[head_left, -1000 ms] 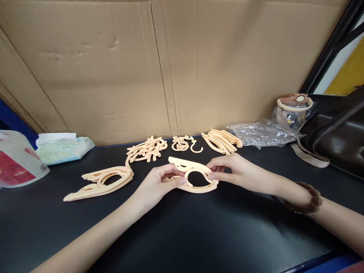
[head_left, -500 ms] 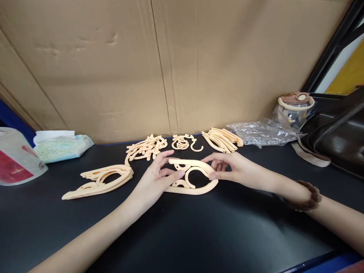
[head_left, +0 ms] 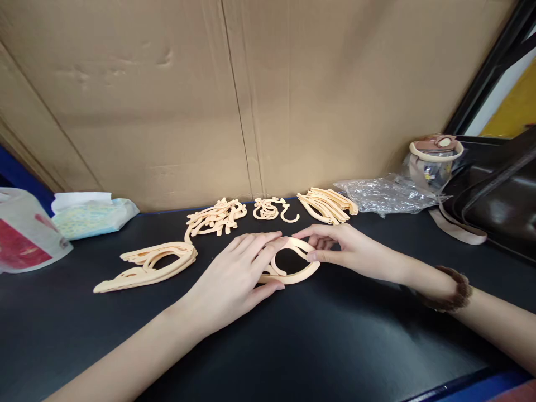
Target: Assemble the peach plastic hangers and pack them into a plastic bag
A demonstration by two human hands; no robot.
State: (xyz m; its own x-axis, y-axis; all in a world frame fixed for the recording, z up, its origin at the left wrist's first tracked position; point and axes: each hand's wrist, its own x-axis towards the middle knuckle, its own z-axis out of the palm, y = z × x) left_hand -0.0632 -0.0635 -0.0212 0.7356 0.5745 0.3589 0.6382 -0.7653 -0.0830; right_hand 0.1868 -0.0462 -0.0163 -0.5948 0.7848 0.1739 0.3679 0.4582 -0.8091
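Note:
A beige plastic folding hanger [head_left: 301,277] lies folded at the middle of the black table, its curved end to the right. My left hand [head_left: 238,268] is laid over its left part, fingers across the top arm and thumb along the lower edge, hiding much of it. At the upper right of the curve, my right hand [head_left: 335,245] pinches the hanger between thumb and fingers. A stack of folded hangers [head_left: 184,262] rests to the left of my left hand. Behind the hands are a pile of small beige pieces [head_left: 220,215], several loose hooks [head_left: 266,210] and a bundle of hanger arms [head_left: 329,204].
Crumpled clear plastic bags [head_left: 383,195] and a clear cup with a beige rim [head_left: 435,162] stand back right, beside a black bag [head_left: 498,190]. A tissue pack [head_left: 96,218] and a white-and-red roll [head_left: 29,234] are at left. Cardboard [head_left: 167,100] walls the back.
My left hand has shifted right and turned palm down over the hanger's arms, covering what was visible there. My right hand keeps its pinch at the curved end.

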